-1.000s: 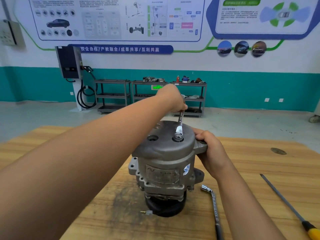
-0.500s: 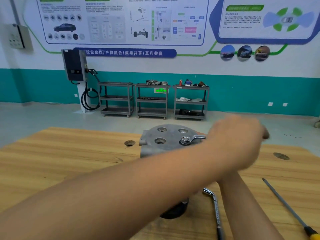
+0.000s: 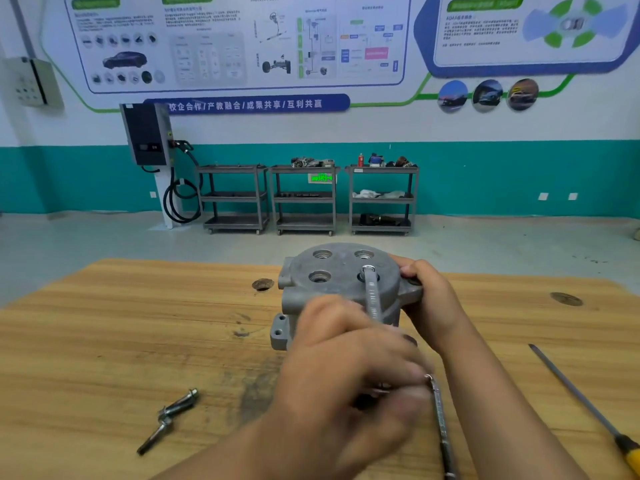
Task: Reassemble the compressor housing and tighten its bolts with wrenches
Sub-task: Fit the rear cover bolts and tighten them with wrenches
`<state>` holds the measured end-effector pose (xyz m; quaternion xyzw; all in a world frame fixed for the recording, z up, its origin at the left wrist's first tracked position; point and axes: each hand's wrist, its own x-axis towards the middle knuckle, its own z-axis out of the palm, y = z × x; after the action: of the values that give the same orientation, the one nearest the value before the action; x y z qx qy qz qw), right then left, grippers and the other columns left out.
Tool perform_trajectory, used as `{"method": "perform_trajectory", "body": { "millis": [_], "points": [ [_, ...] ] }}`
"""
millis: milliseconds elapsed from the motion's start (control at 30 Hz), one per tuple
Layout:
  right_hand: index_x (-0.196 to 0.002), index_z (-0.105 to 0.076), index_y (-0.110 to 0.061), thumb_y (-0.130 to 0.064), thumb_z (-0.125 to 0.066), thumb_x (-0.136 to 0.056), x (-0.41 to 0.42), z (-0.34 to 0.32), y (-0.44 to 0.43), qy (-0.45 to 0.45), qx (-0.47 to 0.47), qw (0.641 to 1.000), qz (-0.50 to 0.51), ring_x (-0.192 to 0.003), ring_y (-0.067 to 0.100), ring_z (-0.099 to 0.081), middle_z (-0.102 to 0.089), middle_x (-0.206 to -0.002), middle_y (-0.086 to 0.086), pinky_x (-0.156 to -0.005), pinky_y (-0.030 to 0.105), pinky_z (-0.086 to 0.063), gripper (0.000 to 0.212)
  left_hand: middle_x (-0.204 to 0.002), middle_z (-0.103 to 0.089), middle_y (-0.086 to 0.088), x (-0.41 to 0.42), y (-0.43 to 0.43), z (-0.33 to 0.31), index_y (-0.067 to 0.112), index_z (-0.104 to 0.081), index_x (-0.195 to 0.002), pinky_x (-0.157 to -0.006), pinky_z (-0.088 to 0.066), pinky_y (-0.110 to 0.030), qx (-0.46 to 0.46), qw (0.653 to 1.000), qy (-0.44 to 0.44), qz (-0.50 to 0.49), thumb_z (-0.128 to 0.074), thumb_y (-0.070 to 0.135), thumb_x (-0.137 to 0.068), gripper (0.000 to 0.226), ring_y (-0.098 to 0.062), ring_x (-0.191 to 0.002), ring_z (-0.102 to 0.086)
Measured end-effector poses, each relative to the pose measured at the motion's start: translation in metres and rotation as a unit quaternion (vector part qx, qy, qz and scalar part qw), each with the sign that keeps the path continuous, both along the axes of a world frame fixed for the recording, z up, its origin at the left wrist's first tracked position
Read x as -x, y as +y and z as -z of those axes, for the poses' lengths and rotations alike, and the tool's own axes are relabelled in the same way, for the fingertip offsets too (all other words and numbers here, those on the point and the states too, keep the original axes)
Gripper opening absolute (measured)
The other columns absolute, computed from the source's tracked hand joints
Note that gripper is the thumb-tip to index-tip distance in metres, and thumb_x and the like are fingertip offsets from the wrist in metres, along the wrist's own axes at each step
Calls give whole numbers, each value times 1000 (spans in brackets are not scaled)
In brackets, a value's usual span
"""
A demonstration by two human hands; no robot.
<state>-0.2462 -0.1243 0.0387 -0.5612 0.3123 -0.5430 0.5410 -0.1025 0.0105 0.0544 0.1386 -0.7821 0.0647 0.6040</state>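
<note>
Tightening stage; left hand [image 3: 349, 362] curled round wrench [image 3: 372, 296]; right hand [image 3: 431, 299] clasping housing [image 3: 332, 271]; next swing calls for firm bracing.

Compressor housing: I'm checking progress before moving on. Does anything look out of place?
Three holes in the housing top look empty, while loose bolts lie on the table to its left. A dark smear stains the wood nearby.

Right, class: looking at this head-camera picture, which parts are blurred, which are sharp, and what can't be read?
Head view: the left hand gripping the wrench is smeared by motion; the right hand, the housing and the loose bolts look fairly sharp; the small print on the wall poster is too soft to read.
</note>
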Motion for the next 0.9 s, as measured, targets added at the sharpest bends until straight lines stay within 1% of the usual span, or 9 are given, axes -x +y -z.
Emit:
{"method": "perform_trajectory", "body": {
  "millis": [100, 200, 333, 400, 500, 567, 667, 800, 900],
  "points": [
    [-88, -78, -26, -20, -30, -80, 0, -2, 5, -3, 14, 1000, -4, -90, 12, -63, -74, -95, -2, -68, 20, -48, 49, -94, -71, 12, -23, -7, 11, 33, -49, -89, -83, -43, -33, -40, 992, 116, -11, -43, 36, -98, 11, -18, -85, -64],
    [-95, -74, -18, -24, -33, -72, 1, -1, 3, 8, 17, 1000, -12, -99, 17, -61, -72, -105, 3, -75, 26, -46, 47, -95, -71, 15, -43, -19, 16, 41, -53, -89, -74, -48, -20, -126, 962, 232, -68, -43, 46, -96, 13, -21, -75, -65],
    [-103, -71, -17, -27, -35, -68, -3, -5, 2, 40, 22, 999, -12, -102, 19, -59, -71, -109, 4, -79, 29, -46, 51, -86, -65, 22, -69, -42, 10, 38, -52, -84, -70, -41, -8, -229, 913, 291, -173, -45, 43, -93, 12, 0, -81, -58],
    [-103, -70, -17, -27, -35, -67, -4, -7, 3, 54, 24, 998, -1, -106, 22, -58, -70, -111, 6, -84, 31, -46, 51, -79, -61, 19, -73, -57, 4, 38, -52, -83, -65, -41, -9, -279, 884, 314, -206, -49, 35, -94, 12, 5, -74, -54],
    [-100, -72, -19, -25, -34, -67, -4, -6, 3, 49, 26, 998, -3, -105, 21, -59, -70, -110, 5, -86, 32, -45, 51, -80, -64, 10, -72, -81, -13, 27, -57, -93, -63, -41, -18, -385, 833, 360, -170, -56, 27, -92, 1, 2, -72, -59],
    [-94, -75, -21, -24, -33, -69, -3, -5, 5, 31, 29, 999, -16, -99, 15, -61, -72, -105, 2, -78, 26, -48, 49, -83, -63, 8, -68, -97, -29, 17, -59, -103, -61, -38, -18, -454, 809, 339, -157, -61, 27, -90, 18, -3, -78, -58],
    [-91, -77, -25, -24, -32, -71, -1, -3, 5, 10, 33, 999, -35, -90, 8, -64, -73, -99, -2, -66, 17, -48, 49, -84, -62, 6, -59, -118, -52, 11, -68, -94, -63, -37, -20, -502, 814, 227, -183, -66, 27, -87, 18, -13, -84, -54],
    [-91, -77, -27, -25, -32, -71, -1, -1, 3, 9, 37, 998, -42, -90, 9, -65, -73, -99, -2, -69, 19, -50, 49, -109, -65, -9, -37, -139, -79, 10, -70, -106, -80, -45, -33, -546, 803, 111, -212, -70, 27, -83, 29, -20, -96, -57],
    [-88, -78, -31, -25, -32, -71, -1, -1, 3, 9, 37, 998, -43, -83, 4, -66, -74, -93, -4, -65, 15, -49, 48, -118, -64, -9, -17, -152, -97, 7, -66, -113, -86, -47, -29, -534, 803, -25, -262, -70, 26, -83, 36, -23, -106, -60]
  ]
}}
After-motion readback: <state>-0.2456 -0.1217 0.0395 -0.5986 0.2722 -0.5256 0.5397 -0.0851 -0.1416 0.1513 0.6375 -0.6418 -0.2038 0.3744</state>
